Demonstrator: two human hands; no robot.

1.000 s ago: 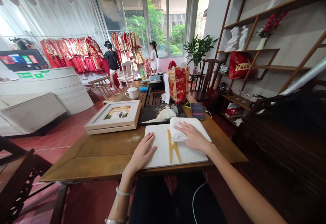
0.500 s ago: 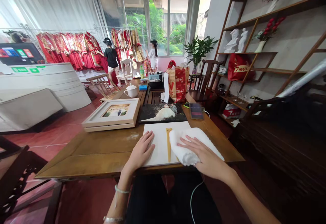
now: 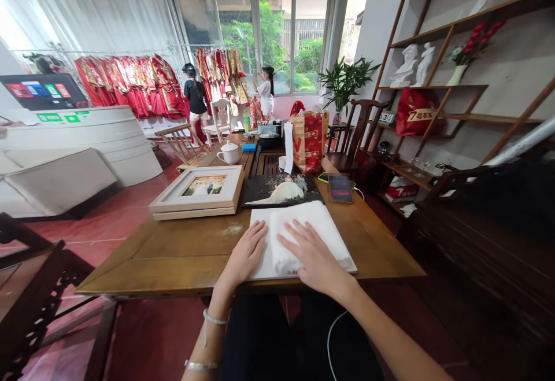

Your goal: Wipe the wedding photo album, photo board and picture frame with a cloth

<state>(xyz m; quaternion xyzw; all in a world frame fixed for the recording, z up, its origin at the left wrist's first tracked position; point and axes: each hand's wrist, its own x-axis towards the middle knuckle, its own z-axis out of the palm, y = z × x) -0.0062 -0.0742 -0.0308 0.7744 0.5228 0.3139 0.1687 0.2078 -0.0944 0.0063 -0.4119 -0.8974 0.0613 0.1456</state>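
On the wooden table lies a white board (image 3: 259, 215) close to its front edge. My left hand (image 3: 248, 249) rests on the board's left side, fingers stretched out and holding nothing. A folded white towel (image 3: 328, 232) covers most of the board. My right hand (image 3: 313, 254) lies flat on top of the towel, fingers spread. Just behind the board is a dark panel (image 3: 260, 183) picturing a figure in a long white dress. The towel hides what is under it.
A pale framed photo (image 3: 197, 190) lies to the left. Behind it stands a white lidded cup (image 3: 228, 152). A red and tan paper bag (image 3: 310, 141) is farther back. At the right is a phone (image 3: 340, 188) with a cable. Two people stand by the clothes racks.
My right hand has slid the towel leftward over the board, and the yellow strip seen earlier is now covered. My left hand stays on the board. The view has shifted slightly.
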